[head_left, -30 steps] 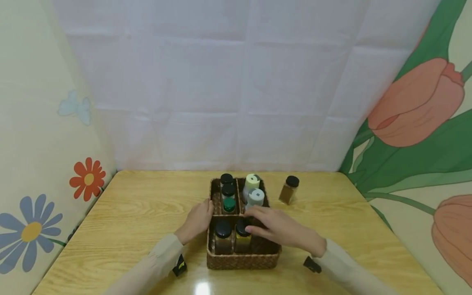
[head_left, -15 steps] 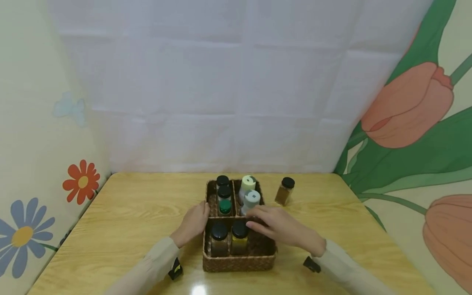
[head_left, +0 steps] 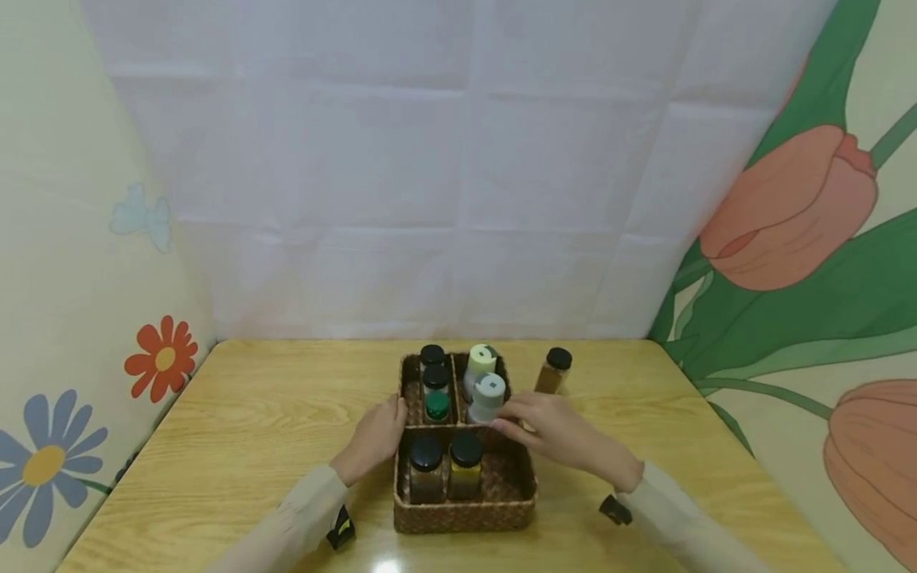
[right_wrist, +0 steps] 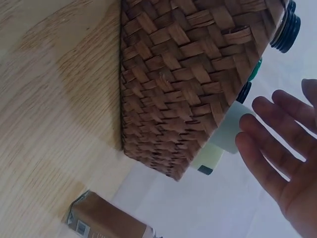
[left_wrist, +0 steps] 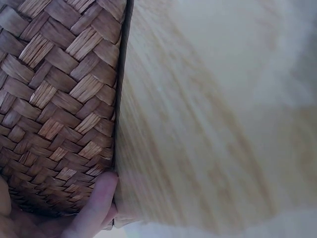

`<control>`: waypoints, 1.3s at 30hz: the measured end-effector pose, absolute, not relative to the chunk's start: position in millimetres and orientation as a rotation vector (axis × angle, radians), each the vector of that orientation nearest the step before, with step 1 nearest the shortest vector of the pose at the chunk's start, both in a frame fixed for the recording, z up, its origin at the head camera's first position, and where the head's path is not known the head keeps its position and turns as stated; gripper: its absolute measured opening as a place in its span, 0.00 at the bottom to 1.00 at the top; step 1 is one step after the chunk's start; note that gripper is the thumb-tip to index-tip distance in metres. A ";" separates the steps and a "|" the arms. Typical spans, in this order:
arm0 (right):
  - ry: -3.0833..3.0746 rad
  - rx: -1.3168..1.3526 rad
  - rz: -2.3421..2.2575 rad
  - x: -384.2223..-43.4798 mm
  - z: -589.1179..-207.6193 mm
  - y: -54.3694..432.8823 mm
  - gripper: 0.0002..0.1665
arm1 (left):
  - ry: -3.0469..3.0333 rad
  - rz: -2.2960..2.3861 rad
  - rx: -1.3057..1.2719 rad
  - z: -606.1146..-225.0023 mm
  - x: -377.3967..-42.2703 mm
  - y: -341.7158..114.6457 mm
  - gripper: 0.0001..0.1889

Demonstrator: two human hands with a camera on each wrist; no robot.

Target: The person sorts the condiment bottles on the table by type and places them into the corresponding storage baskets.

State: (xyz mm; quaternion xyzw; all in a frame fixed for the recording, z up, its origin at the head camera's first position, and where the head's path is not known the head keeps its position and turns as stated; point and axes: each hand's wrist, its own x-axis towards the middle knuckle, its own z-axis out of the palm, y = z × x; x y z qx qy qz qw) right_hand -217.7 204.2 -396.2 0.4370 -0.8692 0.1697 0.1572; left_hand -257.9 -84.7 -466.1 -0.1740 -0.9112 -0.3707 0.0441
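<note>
A brown woven basket (head_left: 466, 520) with several compartments stands on the table. My left hand (head_left: 374, 434) rests against its left side; in the left wrist view the fingers (left_wrist: 101, 196) touch the woven wall. Over the right side, my right hand (head_left: 562, 430) hovers beside the pale blue-white capped bottle (head_left: 489, 390). In the right wrist view its fingers are spread and hold nothing. Behind that bottle is a yellow-capped bottle (head_left: 481, 360). Two black-lidded jars stand in the front compartment, the left one (head_left: 426, 469) and the right one (head_left: 466, 468).
A brown spice jar (head_left: 554, 371) with a black lid stands on the table (head_left: 286, 398) right of the basket. Two black-capped jars and a green-capped jar (head_left: 437, 407) fill the back left compartment. A white cloth (head_left: 372, 175) hangs behind the table.
My right hand has shifted right, away from the front black-lidded jars, towards the basket's right rim. The left hand stays at the basket's side. The camera view has shifted slightly.
</note>
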 end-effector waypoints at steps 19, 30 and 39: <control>-2.464 1.181 0.427 -226.6 -400.8 217.7 0.18 | -2.770 -1.126 -0.537 -469.2 -257.3 -84.3 0.19; -2.340 1.126 0.415 -235.3 -400.7 228.0 0.18 | -2.772 -1.131 -0.527 -465.9 -258.7 -85.8 0.19; -2.343 1.042 0.440 -240.5 -406.4 236.7 0.23 | -2.751 -1.072 -0.575 -468.1 -259.4 -85.2 0.17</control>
